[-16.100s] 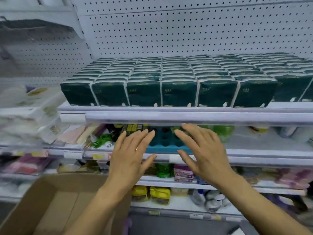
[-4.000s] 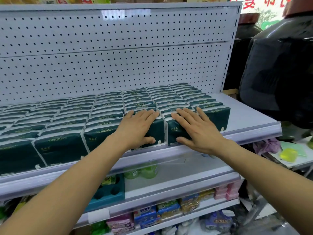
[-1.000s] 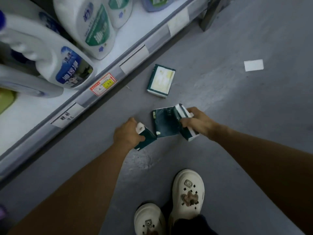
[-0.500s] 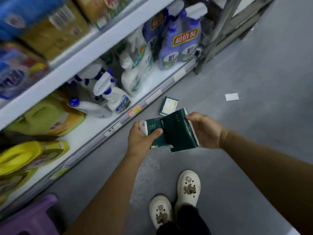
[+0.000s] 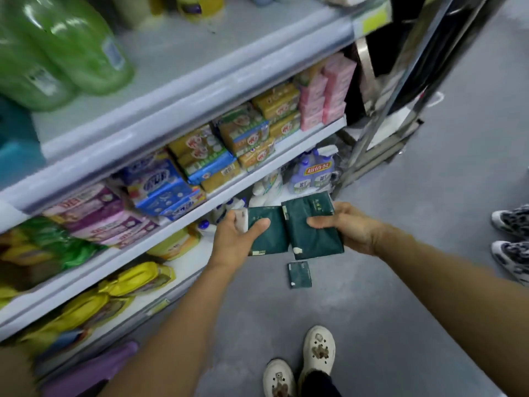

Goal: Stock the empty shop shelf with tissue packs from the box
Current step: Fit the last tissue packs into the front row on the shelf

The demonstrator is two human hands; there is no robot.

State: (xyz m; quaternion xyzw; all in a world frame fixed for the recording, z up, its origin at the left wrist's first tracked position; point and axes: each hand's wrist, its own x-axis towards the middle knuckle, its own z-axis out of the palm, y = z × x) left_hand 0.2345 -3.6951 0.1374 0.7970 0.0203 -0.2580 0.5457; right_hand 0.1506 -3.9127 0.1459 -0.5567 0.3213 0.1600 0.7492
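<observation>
Two dark green tissue packs are held side by side in front of the shelving, above the floor. My left hand grips the left tissue pack, thumb laid over its top face. My right hand grips the right tissue pack from its right side, thumb on top. A third dark green tissue pack lies flat on the grey floor just below the held ones. The tissue shelf and the box are out of view.
Shelving runs along the left with green bottles, soap bars, yellow bags and spray bottles. A metal rack stands at the upper right. My white shoes are below. Another person's patterned shoes stand at the right edge.
I have risen from the floor with both packs; they are now higher, level with the lower shelves. One pack stays on the floor. Earlier, both hands pressed on packs on the tissue shelf.
</observation>
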